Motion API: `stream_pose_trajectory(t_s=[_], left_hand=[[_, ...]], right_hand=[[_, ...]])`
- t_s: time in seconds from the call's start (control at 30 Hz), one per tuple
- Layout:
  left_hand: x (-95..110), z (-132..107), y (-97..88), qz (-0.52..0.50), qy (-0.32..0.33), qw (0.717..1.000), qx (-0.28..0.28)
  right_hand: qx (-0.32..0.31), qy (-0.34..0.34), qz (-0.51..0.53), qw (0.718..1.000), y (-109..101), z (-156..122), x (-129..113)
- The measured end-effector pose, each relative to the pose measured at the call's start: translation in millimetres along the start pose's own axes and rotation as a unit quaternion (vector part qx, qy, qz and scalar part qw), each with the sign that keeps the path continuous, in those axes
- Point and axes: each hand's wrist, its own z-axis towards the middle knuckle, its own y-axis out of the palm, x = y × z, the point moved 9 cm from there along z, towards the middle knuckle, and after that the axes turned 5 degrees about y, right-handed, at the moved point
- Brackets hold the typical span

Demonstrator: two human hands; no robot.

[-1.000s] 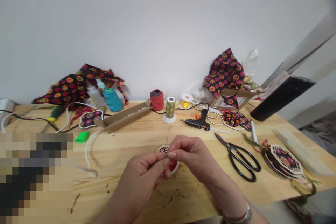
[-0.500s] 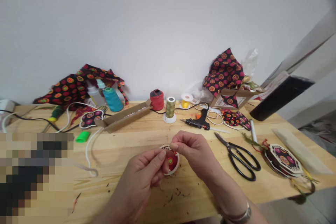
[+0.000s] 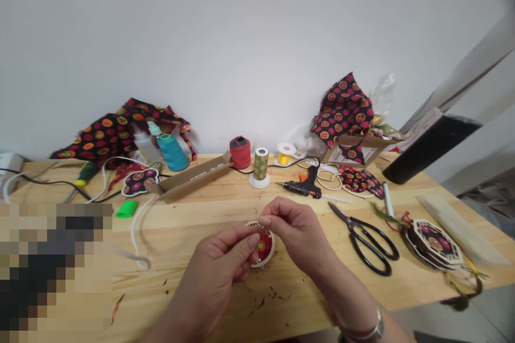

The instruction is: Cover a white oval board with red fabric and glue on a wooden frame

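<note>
I've got my left hand [image 3: 217,273] clasping the round red ornament [image 3: 264,245] just above the pine table [image 3: 169,236], my right hand [image 3: 295,236] pinching its upper edge, and black-handled scissors [image 3: 354,230] lying off to the right.

The person's left hand [image 3: 217,262] and right hand [image 3: 295,230] cover much of the round red ornament [image 3: 264,245], so its face shows only in part, and anything finer between them is too small to tell. Left of the ornament, a pixelated patch [image 3: 56,273] blurs everything beneath it. Below it, dark specks [image 3: 273,296] are too small to identify. To its lower right, the bottom edge cuts off a metal wristband [image 3: 372,329].
</note>
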Motion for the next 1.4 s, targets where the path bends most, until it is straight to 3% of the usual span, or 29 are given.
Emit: stream_pose_trajectory(t_s=[0.37,0.73,0.97,1.4], left_hand=[[0,3,-1.3,0.031,0.007,0.999,0.005],[4,2,0.7,0.049,0.04,0.998,-0.02],[19,5,-5.2,0.12,0.126,0.985,-0.007],[19,9,-11.1,0.18,0.128,0.975,0.004]], right_hand=[[0.049,-0.153,-0.174,0.972,-2,-12,-24],[0.05,-0.16,-0.184,0.968,-3,-12,-25],[0.044,-0.166,-0.187,0.967,-2,-13,-29],[0.098,-0.183,-0.184,0.961,-24,-9,-40]])
